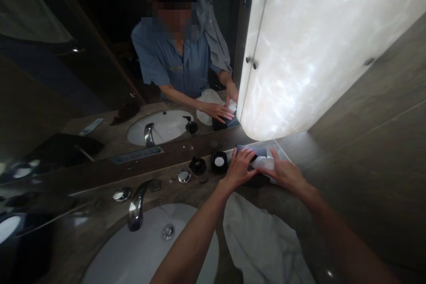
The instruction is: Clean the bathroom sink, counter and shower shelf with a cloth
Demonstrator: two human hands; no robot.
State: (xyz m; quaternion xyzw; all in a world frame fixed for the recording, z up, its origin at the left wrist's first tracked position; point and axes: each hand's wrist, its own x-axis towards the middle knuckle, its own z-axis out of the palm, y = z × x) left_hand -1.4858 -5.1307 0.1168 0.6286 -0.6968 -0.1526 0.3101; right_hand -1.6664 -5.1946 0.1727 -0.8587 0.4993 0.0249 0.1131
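Observation:
A dark tissue box [258, 180] with white tissue [264, 163] showing at its top stands in the counter's back right corner. My left hand [240, 166] rests on the left part of the box, its fingers stretched out and slightly apart. On the other side is my right hand [288, 174], thumb spread away from the fingers, with the fingers reaching along the front of the tissue. Part of the box is hidden under both hands. The mirror repeats the hands on the box.
A pale cloth [262, 239] lies on the counter in front of the box. Leftward stand a square black holder with a white round top [218, 162], a dark pump bottle [199, 168], a chrome faucet [136, 208] and a white sink [109, 257]. A lit white cabinet [299, 53] hangs above.

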